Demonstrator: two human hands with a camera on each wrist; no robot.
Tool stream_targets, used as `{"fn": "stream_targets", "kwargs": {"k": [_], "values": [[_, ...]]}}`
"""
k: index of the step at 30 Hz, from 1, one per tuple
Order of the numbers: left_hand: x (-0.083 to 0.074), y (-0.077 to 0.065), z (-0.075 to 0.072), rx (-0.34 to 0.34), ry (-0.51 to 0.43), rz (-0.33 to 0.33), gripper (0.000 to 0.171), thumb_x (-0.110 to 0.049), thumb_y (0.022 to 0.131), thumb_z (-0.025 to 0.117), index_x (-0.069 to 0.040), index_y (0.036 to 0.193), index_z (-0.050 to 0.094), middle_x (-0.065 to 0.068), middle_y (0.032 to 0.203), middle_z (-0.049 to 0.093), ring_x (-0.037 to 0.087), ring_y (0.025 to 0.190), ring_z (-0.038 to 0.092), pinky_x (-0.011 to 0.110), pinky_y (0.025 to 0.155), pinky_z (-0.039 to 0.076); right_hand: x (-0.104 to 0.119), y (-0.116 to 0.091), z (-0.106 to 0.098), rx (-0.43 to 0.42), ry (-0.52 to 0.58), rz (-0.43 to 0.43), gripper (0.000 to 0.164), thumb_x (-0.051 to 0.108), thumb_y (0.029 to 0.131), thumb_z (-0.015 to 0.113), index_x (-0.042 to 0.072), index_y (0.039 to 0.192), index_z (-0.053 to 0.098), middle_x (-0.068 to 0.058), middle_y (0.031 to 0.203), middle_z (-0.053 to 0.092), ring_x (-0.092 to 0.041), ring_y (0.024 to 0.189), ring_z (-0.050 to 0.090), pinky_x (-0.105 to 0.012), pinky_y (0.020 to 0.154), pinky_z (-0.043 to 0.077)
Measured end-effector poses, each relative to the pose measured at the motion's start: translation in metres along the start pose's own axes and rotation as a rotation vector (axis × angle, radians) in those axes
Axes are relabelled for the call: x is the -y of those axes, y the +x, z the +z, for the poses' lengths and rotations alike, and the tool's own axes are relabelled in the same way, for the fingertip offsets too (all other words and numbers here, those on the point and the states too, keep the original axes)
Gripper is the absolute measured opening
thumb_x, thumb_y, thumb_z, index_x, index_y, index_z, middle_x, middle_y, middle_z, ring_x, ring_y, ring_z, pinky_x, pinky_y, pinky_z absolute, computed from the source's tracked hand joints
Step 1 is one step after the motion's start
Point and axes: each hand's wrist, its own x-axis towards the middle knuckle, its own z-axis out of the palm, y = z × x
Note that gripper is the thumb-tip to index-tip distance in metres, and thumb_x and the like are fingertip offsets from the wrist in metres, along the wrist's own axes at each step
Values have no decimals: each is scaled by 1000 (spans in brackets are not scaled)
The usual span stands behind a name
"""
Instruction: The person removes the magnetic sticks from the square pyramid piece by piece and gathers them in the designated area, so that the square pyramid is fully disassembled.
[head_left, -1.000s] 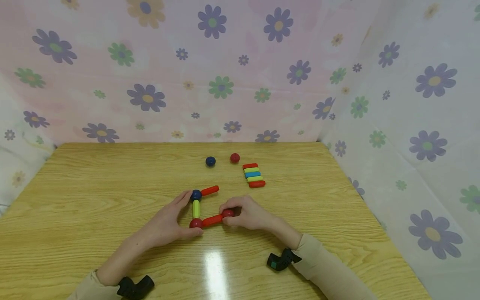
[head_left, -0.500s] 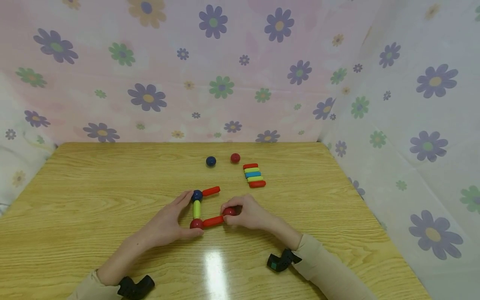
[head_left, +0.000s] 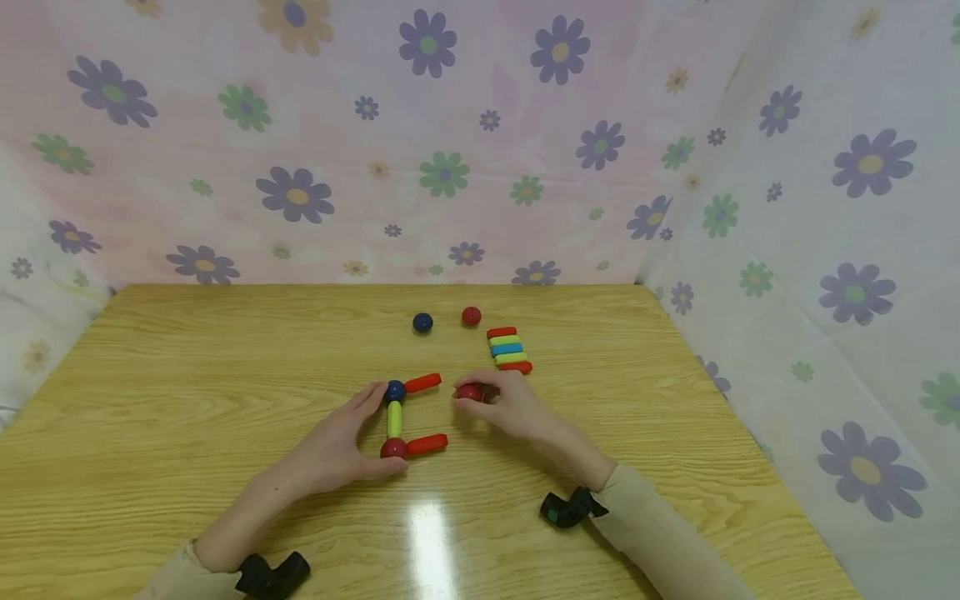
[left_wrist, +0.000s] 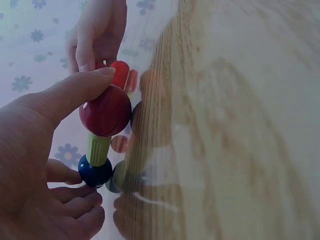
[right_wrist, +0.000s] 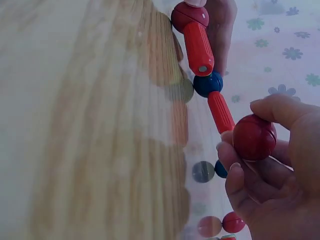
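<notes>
My left hand (head_left: 330, 450) grips a magnetic ball-and-stick frame on the table, thumb on its near red ball (head_left: 393, 449), fingers against its far blue ball (head_left: 394, 392). A yellow-green stick (head_left: 394, 419) joins those two balls. From each ball a red stick points right: the far stick (head_left: 423, 383) and the near stick (head_left: 427, 444), whose bare metal tip (right_wrist: 202, 69) shows in the right wrist view. My right hand (head_left: 517, 410) pinches a loose red ball (right_wrist: 254, 137) between thumb and fingers, just right of the far stick's end.
Farther back on the wooden table (head_left: 225, 350) lie a blue ball (head_left: 423, 322) and another red ball (head_left: 471, 316). Beside them is a row of several coloured sticks (head_left: 507, 349), just beyond my right hand. Flowered cloth (head_left: 337, 142) hangs behind the table and along its sides.
My right hand has pulled the red ball off the near red stick and moved it away from me, toward the far stick's end. My left hand has stayed on the frame.
</notes>
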Motion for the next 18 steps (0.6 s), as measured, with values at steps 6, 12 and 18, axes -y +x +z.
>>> {"fn": "stream_targets", "kwargs": {"k": [6,12,18], "values": [[0,0,2,-7,1,0,115,-61,75,80,-9,160,21,17,166,19,46,147,27,65,111,33,1,17,-3,-135,54,87,29,24,91,75,11,116,67,1,101,69,-15,88,64,-28,78,55],[-1,0,3,-5,4,3,115,-62,75,79,-9,160,21,16,166,18,44,148,27,64,112,33,1,42,-2,-253,43,112,37,25,90,77,8,123,70,-5,109,61,-19,88,66,-31,78,56],[-1,0,3,-8,17,10,116,-63,76,78,-9,160,21,16,166,19,43,148,27,64,111,34,2,68,5,-317,-9,169,41,26,88,78,6,123,69,-8,112,66,-23,92,64,-30,72,55]]}}
